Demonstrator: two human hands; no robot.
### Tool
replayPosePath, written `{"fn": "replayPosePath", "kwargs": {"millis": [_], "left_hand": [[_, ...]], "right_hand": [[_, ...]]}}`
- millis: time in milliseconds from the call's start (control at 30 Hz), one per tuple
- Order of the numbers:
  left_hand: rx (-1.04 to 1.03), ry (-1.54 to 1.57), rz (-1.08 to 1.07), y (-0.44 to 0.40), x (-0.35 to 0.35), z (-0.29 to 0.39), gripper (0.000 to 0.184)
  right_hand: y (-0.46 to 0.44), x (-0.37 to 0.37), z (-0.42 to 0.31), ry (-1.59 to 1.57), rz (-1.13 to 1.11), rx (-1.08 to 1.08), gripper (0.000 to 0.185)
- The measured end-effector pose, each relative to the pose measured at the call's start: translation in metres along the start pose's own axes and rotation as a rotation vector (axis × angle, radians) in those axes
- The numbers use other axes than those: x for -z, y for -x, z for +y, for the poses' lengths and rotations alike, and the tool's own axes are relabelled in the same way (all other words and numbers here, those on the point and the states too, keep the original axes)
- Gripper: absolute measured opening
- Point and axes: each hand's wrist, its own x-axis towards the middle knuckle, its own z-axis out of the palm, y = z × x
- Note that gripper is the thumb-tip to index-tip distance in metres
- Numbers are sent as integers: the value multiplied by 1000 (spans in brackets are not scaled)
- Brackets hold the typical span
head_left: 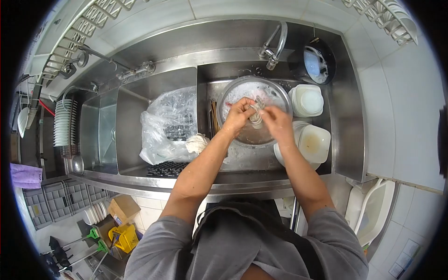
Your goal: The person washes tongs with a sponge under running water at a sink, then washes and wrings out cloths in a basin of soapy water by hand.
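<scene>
Steel sink (pixel 242 163): lies around and below the grip, with a tap (pixel 272 60) beyond it and slightly to its right.
Round basin (pixel 280 88): sits directly under our hands, white suds (pixel 247 88) showing behind the grip.
Pale looped bundle (pixel 256 108): between our two hands, over the basin.
Left hand (pixel 238 114): fingertips pinched on the bundle's left side.
Right hand (pixel 278 122): at the bundle's right side, but blurred, so we cannot tell whether its fingers are closed.
Bundle's feel: we judge it light, soft, slippery with suds and hardly fragile.
Best hold: we would pinch the gathered loops together, not one loose strand.
</scene>
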Motion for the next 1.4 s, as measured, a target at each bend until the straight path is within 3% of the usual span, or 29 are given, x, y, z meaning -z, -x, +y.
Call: {"fn": "replayPosePath", "kwargs": {"millis": [33, 100, 233, 300, 400, 467, 533, 567, 633, 733, 800, 833, 967, 1033, 1100, 1167, 1200, 1300, 1333, 1400], "left_hand": [[8, 1, 0, 4, 1, -3, 18], [74, 79, 54, 8, 5, -4, 18], [33, 77, 37, 15, 19, -1, 14], [56, -40, 134, 19, 16, 12, 12], [-2, -273, 284, 12, 18, 21, 10], [-290, -679, 452, 7, 18, 33, 10], [-272, -689, 454, 2, 14, 34, 10], [-199, -600, 406, -2, 13, 29, 9], [-129, -513, 353, -10, 13, 28, 8], [-196, -469, 225, -21, 14, 35, 6], [-145, -598, 471, -29, 27, 49, 5], [-157, -534, 511, -31, 37, 52, 6], [-206, -108, 564, -32, 56, 63, 5], [-169, 135, 568, -28, 54, 73, 6], [-202, 151, 621, -34, 60, 74, 6], [-276, 197, 716, -44, 70, 72, 7], [-266, 196, 718, -46, 76, 70, 7], [-266, -252, 673, -52, 75, 58, 15], [-252, -247, 673, -53, 72, 41, 15], [-186, -933, 578, -58, 64, 1, 25]], "right_hand": [[3, -7, 12, -1, -1, -8, 29], [0, -26, 39, -335, -43, -230, 20], [11, -32, 46, -405, -164, -148, 12], [11, -27, 34, -640, 21, -163, 16], [19, 0, 18, -643, 187, -273, 14], [27, 12, 38, -639, 181, -296, 13], [33, 15, 52, -240, -123, -370, 13], [35, 16, 60, -238, -124, -373, 13], [32, 18, 63, 233, -69, -88, 14], [22, 27, 79, 161, 46, -19, 14], [10, 45, 86, -12, 180, -139, 14], [8, 55, 85, -187, 306, -252, 15], [23, 80, 82, -285, 390, -381, 16], [39, 79, 86, -296, 422, -397, 15], [46, 86, 98, -299, 452, -416, 15], [51, 99, 113, -420, 800, -357, 13], [50, 103, 105, -416, 799, -366, 13], [38, 109, 80, -435, 761, -134, 14], [36, 101, 79, -424, 759, -143, 14], [27, 76, 77, -434, 487, -133, 13]]}}
